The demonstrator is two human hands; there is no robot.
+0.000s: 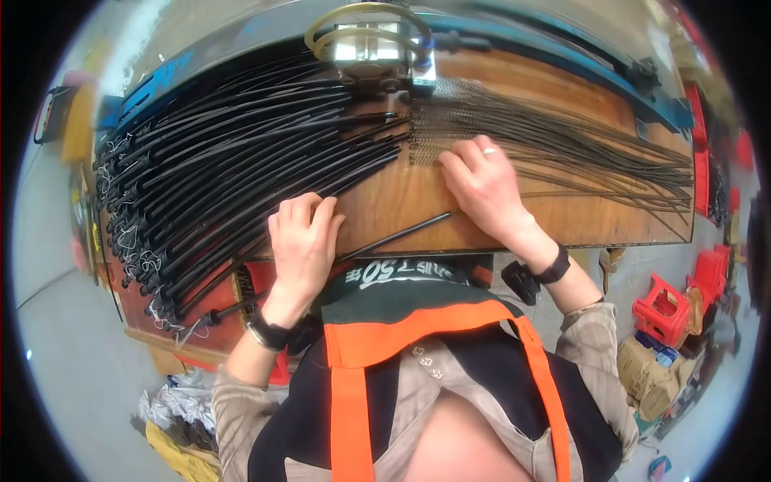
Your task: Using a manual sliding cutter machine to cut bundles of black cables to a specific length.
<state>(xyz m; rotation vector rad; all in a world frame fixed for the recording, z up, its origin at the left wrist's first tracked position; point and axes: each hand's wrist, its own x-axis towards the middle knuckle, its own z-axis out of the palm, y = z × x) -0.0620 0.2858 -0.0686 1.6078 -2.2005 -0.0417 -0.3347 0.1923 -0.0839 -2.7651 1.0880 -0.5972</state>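
Head: table (393, 193) bears black tubes (241, 153), wires (562, 138).

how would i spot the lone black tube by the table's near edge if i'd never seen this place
Start at the wooden table, then its near edge between the left hand and right hand. There a black tube slants up to the right. Unlike the tube bunch on the left, it lies apart, its tip on bare wood.

Brown wooden tabletop (389, 201) under many black tubes (233, 173) at left, thin dark rods (562, 136) at right.
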